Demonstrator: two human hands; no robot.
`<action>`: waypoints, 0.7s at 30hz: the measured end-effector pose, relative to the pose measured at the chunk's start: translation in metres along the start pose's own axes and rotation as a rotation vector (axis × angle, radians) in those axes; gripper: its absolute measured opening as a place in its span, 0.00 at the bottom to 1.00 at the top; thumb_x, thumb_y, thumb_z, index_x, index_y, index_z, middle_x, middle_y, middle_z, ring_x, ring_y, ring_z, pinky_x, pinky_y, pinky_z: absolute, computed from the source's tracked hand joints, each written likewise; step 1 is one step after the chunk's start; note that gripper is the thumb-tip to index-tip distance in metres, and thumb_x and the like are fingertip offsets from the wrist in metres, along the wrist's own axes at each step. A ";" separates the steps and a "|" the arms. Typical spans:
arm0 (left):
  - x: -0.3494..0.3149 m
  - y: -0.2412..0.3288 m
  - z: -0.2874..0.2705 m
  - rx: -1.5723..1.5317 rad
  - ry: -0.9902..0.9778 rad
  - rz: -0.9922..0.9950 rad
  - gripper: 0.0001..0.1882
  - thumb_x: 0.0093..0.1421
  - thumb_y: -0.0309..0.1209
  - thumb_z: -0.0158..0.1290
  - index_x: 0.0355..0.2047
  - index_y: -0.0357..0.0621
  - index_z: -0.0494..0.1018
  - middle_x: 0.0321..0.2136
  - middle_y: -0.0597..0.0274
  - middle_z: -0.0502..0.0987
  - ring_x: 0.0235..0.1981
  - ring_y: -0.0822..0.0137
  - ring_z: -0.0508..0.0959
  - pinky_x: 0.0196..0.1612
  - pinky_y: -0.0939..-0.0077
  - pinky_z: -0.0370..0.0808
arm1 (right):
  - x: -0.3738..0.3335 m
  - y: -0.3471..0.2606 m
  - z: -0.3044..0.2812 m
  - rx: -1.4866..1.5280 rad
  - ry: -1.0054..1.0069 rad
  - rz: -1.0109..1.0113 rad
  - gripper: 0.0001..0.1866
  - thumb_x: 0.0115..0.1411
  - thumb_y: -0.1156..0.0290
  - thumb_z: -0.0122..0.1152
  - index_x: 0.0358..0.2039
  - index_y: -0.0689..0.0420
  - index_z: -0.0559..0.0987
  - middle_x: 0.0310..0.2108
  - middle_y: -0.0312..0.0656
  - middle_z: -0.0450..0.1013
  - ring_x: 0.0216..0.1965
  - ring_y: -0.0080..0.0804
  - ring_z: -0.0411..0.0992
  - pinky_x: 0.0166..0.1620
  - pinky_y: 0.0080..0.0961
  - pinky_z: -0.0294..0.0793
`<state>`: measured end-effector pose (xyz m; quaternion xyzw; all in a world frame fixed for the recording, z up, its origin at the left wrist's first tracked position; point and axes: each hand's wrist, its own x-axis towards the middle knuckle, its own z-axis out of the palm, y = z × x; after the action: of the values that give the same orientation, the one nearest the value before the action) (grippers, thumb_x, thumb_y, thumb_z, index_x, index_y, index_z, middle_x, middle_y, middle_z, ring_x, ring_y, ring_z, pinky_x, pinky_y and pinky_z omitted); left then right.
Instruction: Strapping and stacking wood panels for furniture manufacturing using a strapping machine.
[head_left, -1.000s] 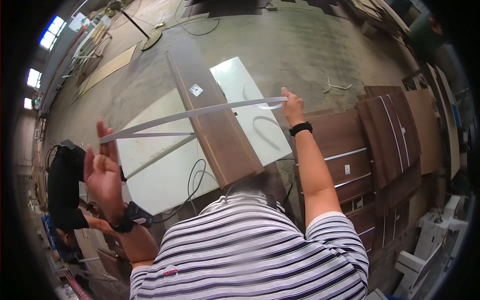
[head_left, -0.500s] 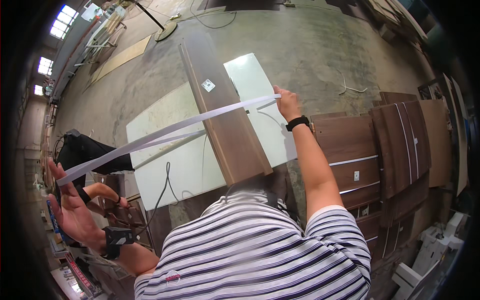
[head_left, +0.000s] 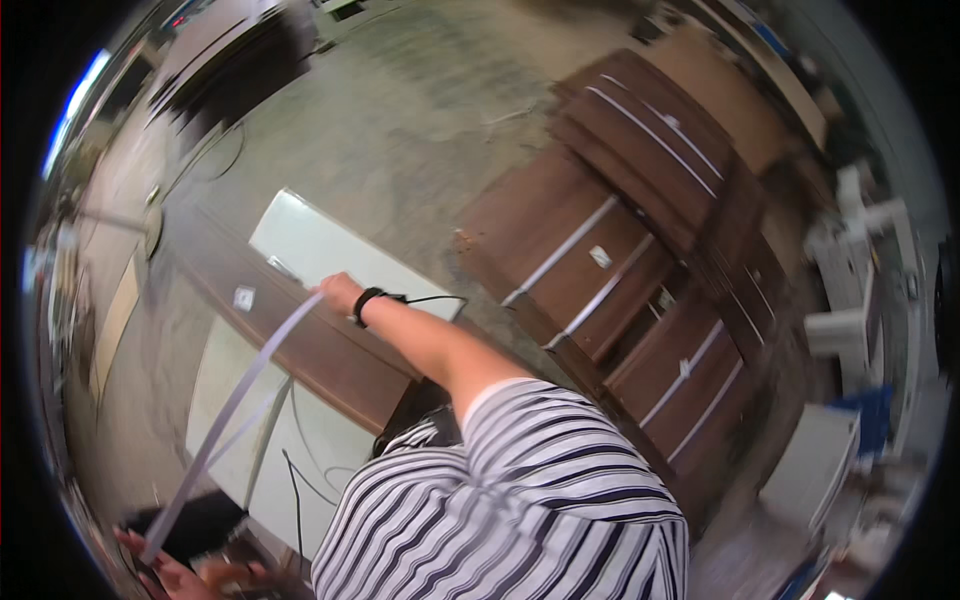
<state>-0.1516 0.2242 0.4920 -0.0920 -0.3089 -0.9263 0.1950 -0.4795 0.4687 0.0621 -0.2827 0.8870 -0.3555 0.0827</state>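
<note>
A pale strap (head_left: 233, 402) slants above white panels (head_left: 272, 485), lower left of the frame. The right hand (head_left: 340, 293) pinches its upper end; the left hand's (head_left: 175, 578) hold is too blurred to tell. Stretching it seems the step; the next move calls for even tension.

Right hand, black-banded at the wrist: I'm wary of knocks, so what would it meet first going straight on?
Probably the long dark-brown wooden board; depth is unclear, so the right hand might pass above it.
</note>
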 end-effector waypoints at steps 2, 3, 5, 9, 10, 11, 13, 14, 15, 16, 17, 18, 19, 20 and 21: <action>0.014 -0.029 -0.013 0.027 0.321 0.149 0.24 0.61 0.29 0.42 0.57 0.37 0.55 0.54 0.50 0.64 0.52 0.60 0.65 0.38 0.74 0.69 | -0.026 0.010 -0.020 0.185 0.004 0.224 0.18 0.53 0.63 0.57 0.35 0.67 0.72 0.31 0.59 0.73 0.37 0.53 0.72 0.42 0.40 0.71; 0.013 -0.029 -0.023 -0.175 0.378 0.075 0.24 0.60 0.29 0.42 0.56 0.36 0.57 0.53 0.51 0.64 0.51 0.61 0.66 0.36 0.75 0.69 | -0.048 0.004 -0.038 0.295 -0.021 0.262 0.25 0.51 0.57 0.61 0.36 0.68 0.69 0.30 0.61 0.73 0.37 0.56 0.72 0.41 0.41 0.72; 0.019 -0.040 -0.034 -0.244 0.396 -0.028 0.24 0.60 0.29 0.42 0.56 0.36 0.57 0.54 0.51 0.63 0.51 0.59 0.66 0.36 0.75 0.68 | -0.084 0.008 -0.050 0.290 0.073 0.259 0.27 0.50 0.56 0.62 0.38 0.69 0.67 0.31 0.62 0.72 0.38 0.57 0.72 0.41 0.40 0.72; 0.045 -0.024 -0.136 -0.395 0.371 -0.249 0.29 0.61 0.19 0.39 0.63 0.37 0.47 0.63 0.56 0.52 0.64 0.60 0.51 0.59 0.70 0.55 | -0.149 0.003 -0.053 0.339 0.012 0.383 0.29 0.54 0.51 0.56 0.40 0.69 0.68 0.35 0.62 0.71 0.41 0.57 0.70 0.46 0.42 0.69; 0.045 -0.031 -0.147 -0.435 0.264 -0.481 0.28 0.61 0.22 0.42 0.62 0.35 0.50 0.61 0.53 0.55 0.63 0.59 0.54 0.55 0.70 0.58 | -0.163 0.001 -0.050 0.351 0.026 0.384 0.29 0.55 0.52 0.55 0.41 0.68 0.68 0.37 0.63 0.71 0.43 0.57 0.69 0.47 0.42 0.68; 0.048 -0.029 -0.182 -0.352 0.398 -0.410 0.30 0.58 0.21 0.43 0.61 0.31 0.48 0.61 0.51 0.54 0.64 0.59 0.51 0.66 0.67 0.45 | -0.171 -0.005 -0.044 0.375 0.031 0.365 0.28 0.55 0.52 0.54 0.42 0.68 0.68 0.39 0.64 0.70 0.45 0.57 0.68 0.48 0.42 0.67; 0.049 -0.098 -0.164 -0.341 0.542 -0.448 0.34 0.58 0.28 0.48 0.60 0.29 0.47 0.59 0.47 0.56 0.62 0.56 0.54 0.65 0.63 0.47 | -0.192 -0.012 -0.044 0.372 0.034 0.423 0.27 0.57 0.53 0.51 0.43 0.67 0.68 0.42 0.64 0.68 0.47 0.57 0.67 0.49 0.42 0.65; 0.048 -0.131 -0.174 -0.394 0.591 -0.512 0.36 0.58 0.32 0.49 0.60 0.29 0.47 0.59 0.45 0.55 0.62 0.56 0.54 0.65 0.63 0.47 | -0.203 -0.019 -0.049 0.330 0.074 0.455 0.27 0.58 0.51 0.49 0.43 0.67 0.67 0.40 0.63 0.69 0.45 0.58 0.67 0.49 0.43 0.66; 0.040 -0.159 -0.175 -0.333 0.680 -0.601 0.37 0.57 0.35 0.50 0.60 0.28 0.46 0.59 0.44 0.55 0.62 0.55 0.54 0.65 0.61 0.47 | -0.206 -0.022 -0.048 0.325 0.075 0.455 0.27 0.58 0.51 0.49 0.43 0.67 0.67 0.40 0.63 0.69 0.45 0.58 0.67 0.49 0.43 0.66; 0.030 -0.182 -0.183 -0.268 0.770 -0.684 0.39 0.57 0.38 0.51 0.60 0.27 0.45 0.60 0.43 0.54 0.62 0.54 0.54 0.65 0.60 0.47 | -0.206 -0.025 -0.046 0.338 0.048 0.493 0.28 0.59 0.51 0.49 0.43 0.67 0.68 0.39 0.63 0.70 0.44 0.58 0.68 0.48 0.44 0.66; 0.019 -0.204 -0.208 -0.173 0.886 -0.765 0.39 0.58 0.42 0.51 0.57 0.24 0.49 0.60 0.43 0.54 0.62 0.53 0.54 0.64 0.57 0.49 | -0.206 -0.028 -0.045 0.351 0.022 0.531 0.28 0.59 0.50 0.48 0.43 0.67 0.68 0.38 0.63 0.71 0.44 0.59 0.68 0.48 0.44 0.66; 0.008 -0.223 -0.227 -0.058 0.913 -1.015 0.36 0.58 0.45 0.51 0.55 0.26 0.52 0.60 0.42 0.54 0.62 0.52 0.55 0.62 0.51 0.50 | -0.205 -0.033 -0.044 0.308 0.006 0.524 0.28 0.59 0.49 0.47 0.42 0.67 0.68 0.37 0.62 0.71 0.43 0.58 0.69 0.47 0.45 0.67; -0.008 -0.238 -0.245 0.122 0.818 -1.230 0.34 0.59 0.46 0.51 0.53 0.29 0.55 0.58 0.43 0.56 0.61 0.52 0.56 0.60 0.46 0.51 | -0.203 -0.037 -0.042 0.305 0.000 0.513 0.28 0.59 0.49 0.47 0.42 0.67 0.68 0.37 0.62 0.71 0.43 0.58 0.69 0.47 0.45 0.67; -0.022 -0.257 -0.254 0.271 0.643 -1.371 0.32 0.58 0.46 0.52 0.51 0.33 0.57 0.57 0.45 0.58 0.60 0.51 0.57 0.59 0.43 0.52 | -0.202 -0.039 -0.041 0.271 -0.007 0.561 0.28 0.59 0.49 0.46 0.42 0.66 0.69 0.38 0.62 0.71 0.43 0.58 0.69 0.48 0.44 0.67; -0.032 -0.273 -0.244 0.486 0.488 -1.454 0.28 0.58 0.47 0.52 0.47 0.35 0.61 0.54 0.48 0.62 0.57 0.53 0.61 0.59 0.43 0.53 | -0.201 -0.042 -0.039 0.237 -0.018 0.599 0.28 0.60 0.49 0.46 0.42 0.66 0.69 0.38 0.62 0.71 0.44 0.57 0.69 0.48 0.44 0.67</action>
<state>-0.2486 0.2860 0.1432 0.3820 -0.4331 -0.7223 -0.3806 -0.3086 0.5793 0.1081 -0.0006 0.8825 -0.4136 0.2240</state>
